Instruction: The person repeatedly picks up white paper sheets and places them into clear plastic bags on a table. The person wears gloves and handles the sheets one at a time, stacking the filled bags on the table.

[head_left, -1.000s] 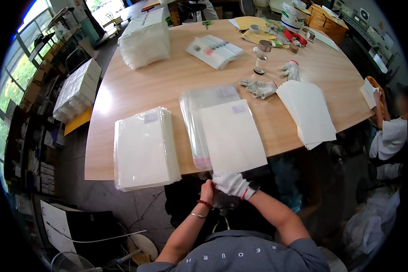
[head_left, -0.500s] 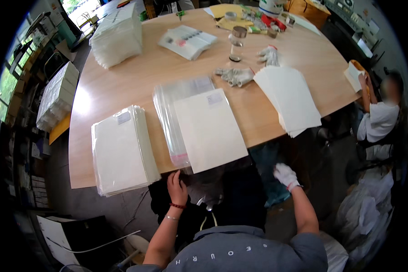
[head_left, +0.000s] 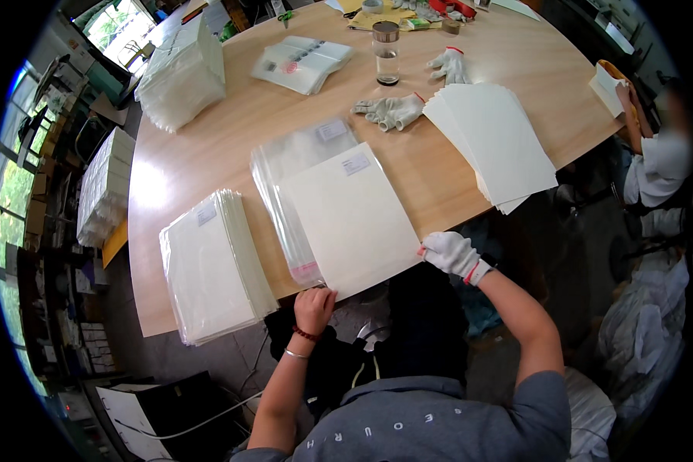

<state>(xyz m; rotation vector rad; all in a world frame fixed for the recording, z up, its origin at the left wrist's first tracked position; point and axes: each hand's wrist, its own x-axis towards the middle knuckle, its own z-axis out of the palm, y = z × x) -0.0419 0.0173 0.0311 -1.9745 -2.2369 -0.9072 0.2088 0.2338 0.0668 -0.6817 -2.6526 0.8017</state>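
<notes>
A cream paper sheet [head_left: 354, 212] with a small label near its top lies partly on a pile of clear plastic bags [head_left: 273, 204], its near edge reaching the table's front edge. My bare left hand [head_left: 314, 309], fingers closed, pinches the sheet's near left corner. At the near right corner, my right hand [head_left: 450, 254], in a white glove, is closed on the sheet too. A pink strip shows along the near end of the bags. To the left rests a stack of sheets in clear sleeves [head_left: 215, 269], jutting over the table edge.
Fanned white sheets [head_left: 493, 142] lie at the right. Beyond are two work gloves [head_left: 391, 112], a glass jar [head_left: 386, 54] with a lid, and printed plastic bags [head_left: 302, 63]. A tall stack of clear bags [head_left: 181, 77] stands far left. Another person [head_left: 658, 162] sits at the right.
Both hands have come to the near corners of the cream sheet and closed on them. The right hand rose from below the table edge. The view has shifted slightly.
</notes>
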